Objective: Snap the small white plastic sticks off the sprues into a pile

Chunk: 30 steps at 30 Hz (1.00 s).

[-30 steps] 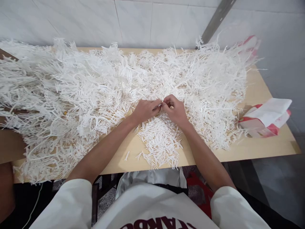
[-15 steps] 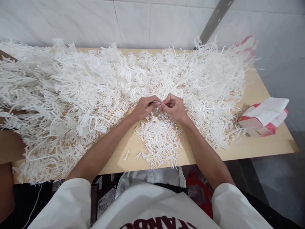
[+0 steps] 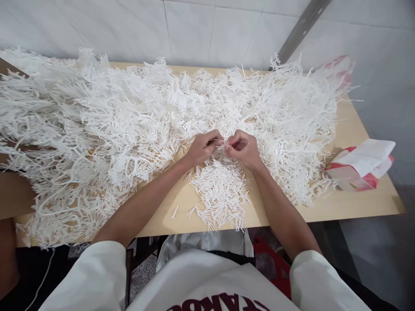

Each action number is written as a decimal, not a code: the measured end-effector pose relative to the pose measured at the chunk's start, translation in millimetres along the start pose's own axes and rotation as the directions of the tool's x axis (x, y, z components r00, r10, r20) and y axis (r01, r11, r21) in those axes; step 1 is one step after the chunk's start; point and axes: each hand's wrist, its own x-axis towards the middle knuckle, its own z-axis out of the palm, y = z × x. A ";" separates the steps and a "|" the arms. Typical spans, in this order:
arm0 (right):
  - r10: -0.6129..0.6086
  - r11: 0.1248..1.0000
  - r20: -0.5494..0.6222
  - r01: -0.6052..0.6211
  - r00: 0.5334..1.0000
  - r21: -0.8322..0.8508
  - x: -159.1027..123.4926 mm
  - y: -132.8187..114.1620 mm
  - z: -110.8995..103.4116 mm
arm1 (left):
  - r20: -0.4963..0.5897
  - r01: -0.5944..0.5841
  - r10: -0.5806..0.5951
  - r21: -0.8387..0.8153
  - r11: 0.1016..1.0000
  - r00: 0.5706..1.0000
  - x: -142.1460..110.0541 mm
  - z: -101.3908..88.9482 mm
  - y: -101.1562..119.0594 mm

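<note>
My left hand (image 3: 205, 147) and my right hand (image 3: 244, 149) meet almost fingertip to fingertip over the middle of the table. The left fingers pinch a thin white plastic strand (image 3: 219, 141), its far end hidden by the fingers. My right thumb and forefinger are pressed together close beside it; what they hold is too small to make out. Below both hands lies a small pile of short white plastic pieces (image 3: 222, 194). Around and behind them spreads a large heap of tangled, branching white plastic strands (image 3: 129, 116).
A red and white tissue box (image 3: 359, 166) stands on the right of the wooden table (image 3: 353, 209). Behind the heap rise a tiled wall (image 3: 191, 34) and a slanted metal post (image 3: 301, 32). Part of another person (image 3: 7, 259) shows at the far left edge.
My fingertips are slightly farther apart than before, with the right hand drawn a little away from the left. The whole view has shifted slightly.
</note>
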 end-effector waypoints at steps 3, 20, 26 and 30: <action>0.001 1.000 -0.019 -0.001 1.000 -0.009 -2.0 -1.5 1.8 | -0.014 -0.057 0.060 0.117 0.991 0.998 -1.7 1.6 -2.3; -0.177 0.777 -0.005 0.137 0.984 -0.614 -7.5 -1.3 7.7 | 0.022 0.139 -0.137 -0.249 0.959 0.990 -0.3 1.0 -4.2; -0.206 0.781 0.027 0.181 0.978 -0.598 -7.1 -2.3 7.9 | 0.030 0.226 -0.238 -0.447 0.865 0.971 2.4 3.5 -2.2; -0.225 0.785 0.049 0.210 0.973 -0.582 -7.6 -3.5 4.7 | 0.044 0.273 -0.290 -0.496 0.824 0.956 3.4 3.3 2.6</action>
